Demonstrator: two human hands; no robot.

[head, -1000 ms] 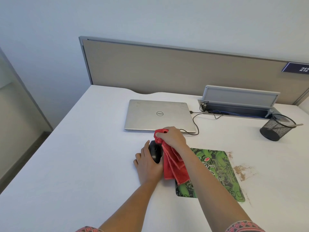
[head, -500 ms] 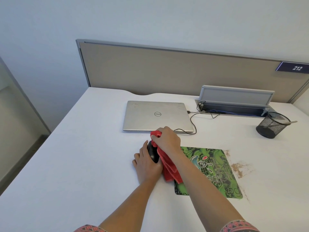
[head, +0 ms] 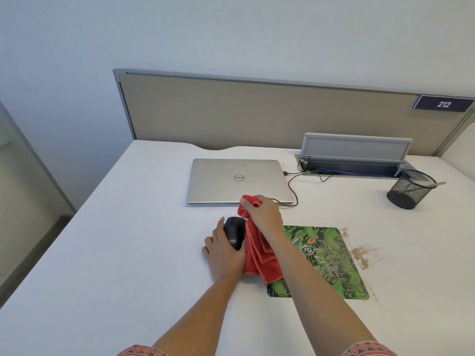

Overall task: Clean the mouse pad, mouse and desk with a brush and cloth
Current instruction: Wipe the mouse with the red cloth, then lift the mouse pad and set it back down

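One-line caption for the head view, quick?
Left hand holds black mouse; right hand holds red cloth against it.

The left grip (head: 226,255) holds a black mouse (head: 235,233) on the white bench (head: 128,240). The right grip (head: 262,214) is bunched round a red cloth (head: 259,258) just above the mouse's far end. The cloth hangs down beside the mouse and over the left edge of a green mouse pad (head: 326,260). Brown crumbs (head: 362,255) lie just right of the pad. Behind lies a closed silver laptop (head: 237,179) with a black cable (head: 293,191). A mesh pen cup (head: 410,188) stands far right.
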